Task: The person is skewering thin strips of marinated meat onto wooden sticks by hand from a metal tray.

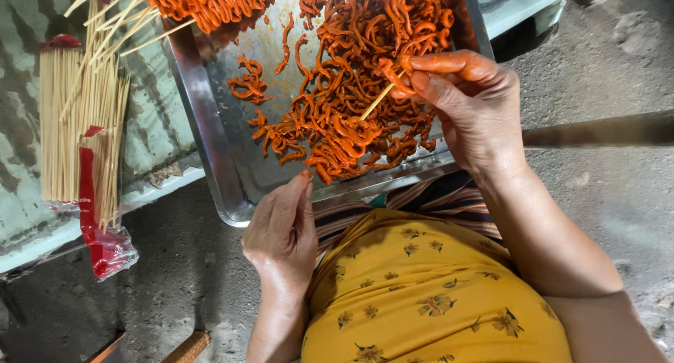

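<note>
The right hand (469, 103) pinches a thin bamboo skewer (377, 101) and an orange marinated strip between thumb and fingertips, above the heap of orange strips (358, 89) in the metal tray (210, 131). The left hand (283, 229) rests at the tray's 6 o'clock rim, fingers together, gripping nothing. A bundle of skewers (77, 124) lies on the desk at the tray's 9 o'clock.
</note>
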